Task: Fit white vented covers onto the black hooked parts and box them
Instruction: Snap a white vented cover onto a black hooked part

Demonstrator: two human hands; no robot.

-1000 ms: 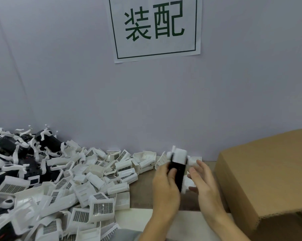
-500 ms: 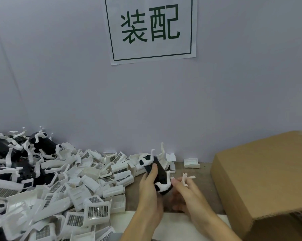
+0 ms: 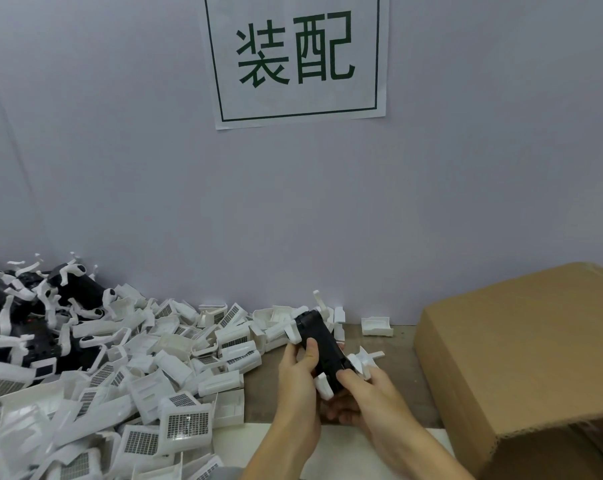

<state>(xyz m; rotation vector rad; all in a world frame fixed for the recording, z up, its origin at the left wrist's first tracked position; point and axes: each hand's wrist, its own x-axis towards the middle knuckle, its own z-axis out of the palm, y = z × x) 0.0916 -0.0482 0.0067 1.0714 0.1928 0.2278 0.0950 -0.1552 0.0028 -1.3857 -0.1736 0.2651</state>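
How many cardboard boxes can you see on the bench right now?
1. The cardboard box sits at the right, past the right hand; more may lie beyond the frame.

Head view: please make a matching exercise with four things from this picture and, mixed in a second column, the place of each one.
Things:
1. black part
2. cardboard box
3. paper sign
4. pile of white covers

Places:
A. on the wall, top centre
B. left side of the table
C. between the two hands
D. right side of the table

Pairs: 1-C, 2-D, 3-A, 4-B
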